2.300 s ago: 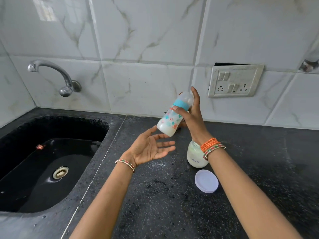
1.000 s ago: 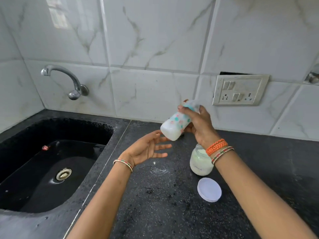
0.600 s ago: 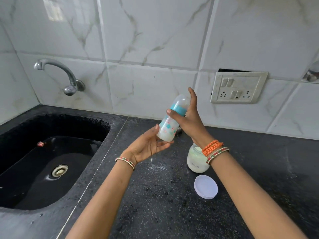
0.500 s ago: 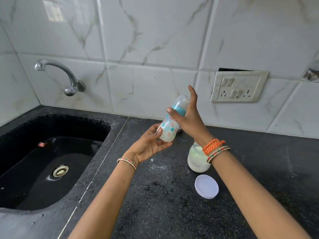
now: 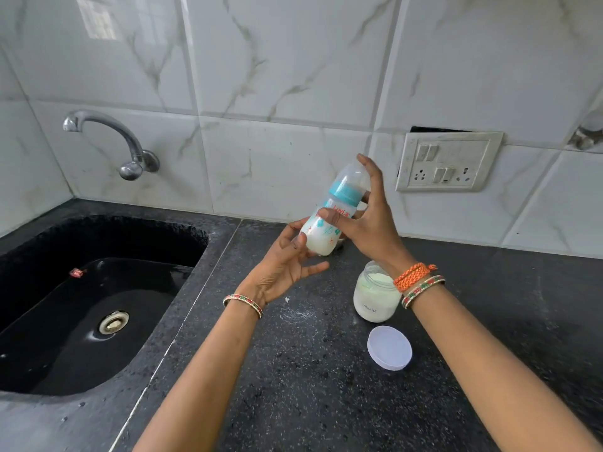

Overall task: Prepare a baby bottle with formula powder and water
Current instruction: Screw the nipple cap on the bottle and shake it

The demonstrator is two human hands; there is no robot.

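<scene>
Above counter [image 5: 310,370], both hands gripping tilted baby bottle [image 5: 329,220], milky inside

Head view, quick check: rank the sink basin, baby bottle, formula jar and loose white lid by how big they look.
1. Sink basin, by far the largest.
2. Baby bottle, held raised in both hands, so it may look bigger than it is.
3 and 4. Formula jar and white lid look alike; the lid lies nearer the camera, so I won't rank them.

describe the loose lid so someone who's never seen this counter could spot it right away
Start at the black counter right of the sink. In front of the open formula jar, nearer the camera, lies the lid, apart from the jar. It is the only flat, pale round disc there.
</scene>
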